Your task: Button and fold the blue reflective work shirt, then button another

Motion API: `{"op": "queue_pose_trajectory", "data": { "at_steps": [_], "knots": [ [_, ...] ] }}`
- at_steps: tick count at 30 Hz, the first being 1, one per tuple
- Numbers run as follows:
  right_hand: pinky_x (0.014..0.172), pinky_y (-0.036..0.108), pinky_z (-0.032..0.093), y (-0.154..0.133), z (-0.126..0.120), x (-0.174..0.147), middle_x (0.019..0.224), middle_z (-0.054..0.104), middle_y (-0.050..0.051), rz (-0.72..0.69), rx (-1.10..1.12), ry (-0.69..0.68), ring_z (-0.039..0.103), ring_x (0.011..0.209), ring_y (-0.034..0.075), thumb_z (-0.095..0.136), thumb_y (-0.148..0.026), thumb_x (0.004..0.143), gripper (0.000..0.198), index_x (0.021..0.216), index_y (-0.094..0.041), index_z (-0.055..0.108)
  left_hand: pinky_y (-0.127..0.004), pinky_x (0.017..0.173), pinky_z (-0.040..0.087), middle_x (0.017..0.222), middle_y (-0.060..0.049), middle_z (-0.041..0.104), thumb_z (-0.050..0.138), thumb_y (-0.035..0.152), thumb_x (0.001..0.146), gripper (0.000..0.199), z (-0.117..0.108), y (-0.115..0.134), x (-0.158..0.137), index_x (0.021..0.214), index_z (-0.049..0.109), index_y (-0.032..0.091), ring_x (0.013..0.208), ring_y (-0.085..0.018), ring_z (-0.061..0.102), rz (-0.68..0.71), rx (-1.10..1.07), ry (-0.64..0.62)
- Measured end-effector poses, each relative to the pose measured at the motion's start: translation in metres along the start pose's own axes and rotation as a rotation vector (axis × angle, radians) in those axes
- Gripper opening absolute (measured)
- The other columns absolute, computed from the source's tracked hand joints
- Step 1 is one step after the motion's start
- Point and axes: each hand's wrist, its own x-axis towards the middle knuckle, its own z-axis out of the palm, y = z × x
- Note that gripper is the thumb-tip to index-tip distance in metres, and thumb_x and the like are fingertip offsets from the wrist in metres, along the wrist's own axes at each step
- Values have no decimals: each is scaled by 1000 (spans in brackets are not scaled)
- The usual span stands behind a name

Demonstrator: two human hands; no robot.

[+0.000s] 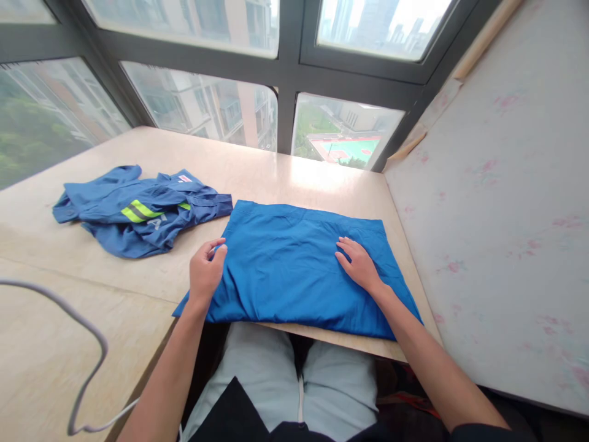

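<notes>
A bright blue piece of clothing (289, 270) lies folded into a wide, flat shape in front of me, with light wrinkles across it. Its near edge reaches the front edge of the pale surface. My right hand (358, 263) rests palm down on its right part, fingers stretched out. At the left edge of the cloth is my left hand (207, 267), its fingers loosely bent and the thumb a little apart from them; nothing shows between them. Farther left lies a crumpled darker blue work shirt (151, 209) with yellow-green and grey reflective strips.
The pale ledge (322, 178) runs back to grey-framed windows (285, 80). A flower-patterned wall (497, 202) closes off the right side. A grey cable (92, 331) loops over the ledge at the lower left. My legs (262, 374) are just below the front edge.
</notes>
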Motion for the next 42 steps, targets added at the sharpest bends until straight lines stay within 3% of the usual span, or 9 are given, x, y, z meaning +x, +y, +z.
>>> {"op": "queue_pose_trajectory", "data": {
  "at_steps": [4,10,17,21,25,29,35,39,42],
  "knots": [
    [111,49,43,-6,-2,10,133,63,16,35,-44,-49,56,127,30,46,-37,95,42,121,-14,69,-45,104,49,119,-10,69,53,43,84,40,-31,-12,-42,111,68,18,112,-28,63,-47,85,132],
    [113,51,38,-36,2,66,144,52,21,-45,-107,9,47,134,33,48,-39,94,52,135,-8,57,-51,116,36,129,-16,61,53,41,87,38,-52,-18,-91,114,63,17,133,-31,48,91,243,301],
    [113,55,32,-46,48,126,150,43,25,1,-235,15,38,140,37,42,-44,98,58,141,-6,49,-50,102,50,139,-19,51,64,42,78,64,-51,-28,-126,134,46,17,128,-32,53,-324,-118,358],
    [115,53,28,-38,67,123,150,45,22,72,-322,-103,39,140,34,31,-46,102,58,143,-9,47,-37,85,58,123,-12,60,72,30,70,55,-52,-26,-130,121,52,19,108,-24,64,-464,-445,338],
    [118,48,24,-36,63,121,156,38,20,75,-363,-203,34,144,31,28,-48,102,61,149,-11,41,-29,73,58,93,-3,67,80,23,61,42,-57,-8,-127,98,61,16,82,-16,65,-658,-891,194],
    [118,47,23,-37,56,124,156,36,21,82,-377,-249,32,145,31,30,-47,102,61,151,-10,38,-23,66,54,80,-1,69,84,28,63,39,-61,7,-122,93,64,15,71,-12,64,-650,-952,184],
    [115,52,28,-50,49,124,153,39,26,77,-395,-273,36,142,36,35,-41,101,59,147,-5,41,-36,98,52,107,-7,74,83,21,68,42,-49,23,-106,106,67,15,104,-21,68,-560,-1111,124],
    [115,49,31,-83,42,124,148,45,26,23,-309,-120,41,138,35,45,-25,95,50,139,-2,49,-45,106,49,111,-10,74,79,15,72,39,-28,30,-97,109,68,14,111,-24,67,-667,-1203,132],
    [111,43,38,-120,38,126,138,56,22,-1,-73,-22,52,128,30,46,-23,93,47,137,-6,50,-44,110,46,111,-10,74,74,13,76,32,-10,36,-92,108,69,12,113,-23,67,-756,-1163,260]
  ]
}}
